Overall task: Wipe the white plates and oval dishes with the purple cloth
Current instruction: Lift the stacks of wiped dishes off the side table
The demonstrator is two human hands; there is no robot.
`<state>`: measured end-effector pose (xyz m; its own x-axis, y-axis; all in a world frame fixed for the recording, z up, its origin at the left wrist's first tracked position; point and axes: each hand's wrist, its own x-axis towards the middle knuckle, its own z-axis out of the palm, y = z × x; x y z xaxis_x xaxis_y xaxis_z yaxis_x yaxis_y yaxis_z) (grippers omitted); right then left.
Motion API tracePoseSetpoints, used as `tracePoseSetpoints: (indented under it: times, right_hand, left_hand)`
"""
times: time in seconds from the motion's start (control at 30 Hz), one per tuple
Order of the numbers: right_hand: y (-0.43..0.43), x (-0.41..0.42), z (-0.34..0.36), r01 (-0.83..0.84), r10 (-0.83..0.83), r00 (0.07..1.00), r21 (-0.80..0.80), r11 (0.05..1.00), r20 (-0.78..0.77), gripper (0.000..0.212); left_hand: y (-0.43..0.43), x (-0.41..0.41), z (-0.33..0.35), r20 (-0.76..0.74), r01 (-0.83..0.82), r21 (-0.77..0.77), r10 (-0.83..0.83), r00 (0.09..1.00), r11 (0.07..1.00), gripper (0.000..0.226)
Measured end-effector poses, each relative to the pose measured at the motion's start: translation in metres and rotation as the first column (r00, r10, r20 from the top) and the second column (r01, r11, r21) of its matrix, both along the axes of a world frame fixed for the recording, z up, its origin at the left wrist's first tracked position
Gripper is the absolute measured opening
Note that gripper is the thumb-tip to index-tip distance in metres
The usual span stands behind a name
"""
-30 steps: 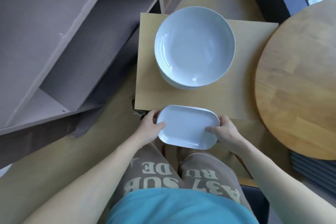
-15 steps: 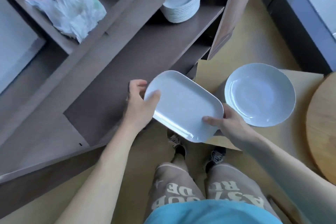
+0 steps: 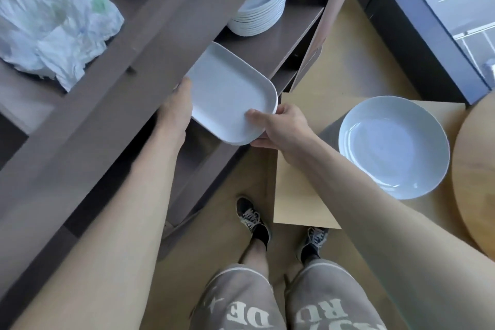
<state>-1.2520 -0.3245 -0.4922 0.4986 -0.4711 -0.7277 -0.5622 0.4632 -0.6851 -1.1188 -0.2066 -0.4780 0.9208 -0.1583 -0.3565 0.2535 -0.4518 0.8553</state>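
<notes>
**White glazed oval dish (image 3: pixel 230 94) carried in both hands to the shelf**
The left hand (image 3: pixel 176 107) gripped its far end and the right hand (image 3: pixel 281 126) pinched the near corner, thumb on top. The dish hung tilted over the brown wooden shelf (image 3: pixel 294 24), near the stack of white round plates (image 3: pixel 262 8). Best levelled and set down flat, clear of the stack, with neither grip loosened until it rested.
</notes>
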Motion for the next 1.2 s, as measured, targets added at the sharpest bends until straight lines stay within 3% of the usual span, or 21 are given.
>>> tracePoseSetpoints:
  times: [0.23,0.3,0.37,0.53,0.63,0.8,0.87,0.97,1.0,1.07,1.13,1.2]
  right_hand:
    - [0.013,0.062,-0.002,0.132,-0.136,0.984,0.044,0.990,0.116,0.015]
    - [0.016,0.071,0.003,0.094,-0.095,0.980,0.010,0.995,0.173,0.016]
    - [0.016,0.064,0.008,0.023,-0.014,0.985,-0.049,0.999,0.172,0.035]
    - [0.003,-0.002,0.003,-0.024,0.039,0.989,-0.102,0.994,0.145,0.021]
    - [-0.019,-0.058,-0.005,-0.041,0.058,0.995,-0.194,0.980,0.083,0.022]
    - [-0.092,-0.154,-0.013,0.049,-0.061,0.998,-0.393,0.918,-0.018,0.032]
    - [-0.125,-0.182,-0.018,0.079,-0.125,0.991,-0.519,0.851,-0.054,0.034]
    - [-0.172,-0.217,-0.033,-0.007,-0.139,0.974,-0.635,0.772,-0.179,0.024]
    - [-0.186,-0.227,-0.040,-0.042,-0.121,0.969,-0.623,0.781,-0.217,0.023]
    - [-0.208,-0.241,-0.054,-0.132,-0.031,0.959,-0.543,0.829,-0.281,0.040]
    - [-0.222,-0.245,-0.065,-0.194,0.082,0.958,-0.413,0.890,-0.274,0.060]
    - [-0.227,-0.244,-0.074,-0.172,0.143,0.978,-0.205,0.964,-0.150,0.066]
  left_hand:
    - [-0.003,0.004,0.014,-0.014,0.090,-0.062,-0.091,0.996,0.994,0.037]
    - [0.002,-0.001,0.013,-0.006,0.128,-0.021,-0.128,0.992,0.992,0.039]
    - [0.012,-0.012,0.009,-0.037,0.161,0.053,-0.159,0.987,0.986,0.039]
    - [0.029,-0.061,-0.008,-0.056,0.241,0.015,-0.240,0.969,0.970,0.029]
    - [0.020,-0.103,-0.023,-0.173,0.344,0.045,-0.332,0.927,0.938,0.028]
    - [-0.023,-0.166,-0.046,-0.353,0.483,0.018,-0.447,0.822,0.875,0.021]
    - [-0.042,-0.183,-0.058,-0.413,0.504,0.008,-0.457,0.788,0.863,0.036]
    - [-0.070,-0.206,-0.075,-0.487,0.496,0.011,-0.428,0.761,0.869,0.081]
    - [-0.080,-0.214,-0.080,-0.517,0.479,0.010,-0.405,0.754,0.878,0.095]
    - [-0.096,-0.228,-0.089,-0.559,0.412,-0.024,-0.354,0.750,0.911,0.109]
    - [-0.107,-0.242,-0.098,-0.582,0.300,-0.094,-0.297,0.757,0.949,0.093]
    - [-0.116,-0.257,-0.103,-0.563,0.206,-0.156,-0.258,0.785,0.966,0.057]
